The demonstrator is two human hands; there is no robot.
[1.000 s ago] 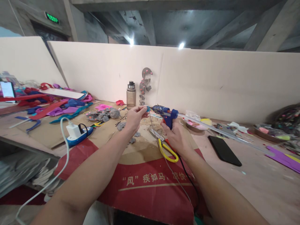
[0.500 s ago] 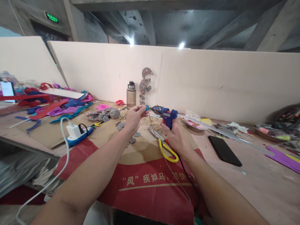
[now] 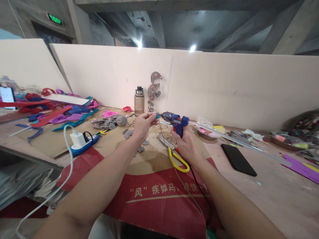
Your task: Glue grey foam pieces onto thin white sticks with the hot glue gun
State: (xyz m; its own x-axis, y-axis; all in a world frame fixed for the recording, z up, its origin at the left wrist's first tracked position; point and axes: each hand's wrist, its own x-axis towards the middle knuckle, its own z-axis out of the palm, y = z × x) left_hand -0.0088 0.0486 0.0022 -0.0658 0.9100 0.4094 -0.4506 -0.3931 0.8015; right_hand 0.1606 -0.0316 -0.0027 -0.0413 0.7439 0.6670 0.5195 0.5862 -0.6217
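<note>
My left hand (image 3: 142,127) pinches a small blue piece (image 3: 157,116), grey cord (image 3: 161,132) trailing | my right hand (image 3: 189,146) grips a glue gun (image 3: 178,124), nozzle (image 3: 161,115) beside the piece | scissors (image 3: 170,154) below

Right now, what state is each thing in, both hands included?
Left hand, pinching a blue piece
Right hand, gripping the glue gun
Glue gun, nozzle toward the blue piece
Black phone, screen dark, lying flat
Far-left phone, screen lit
Bottle, upright, cap on
White plug, in blue power strip
Scissors, lying down, blade opening unclear
Green sign, lit
</note>
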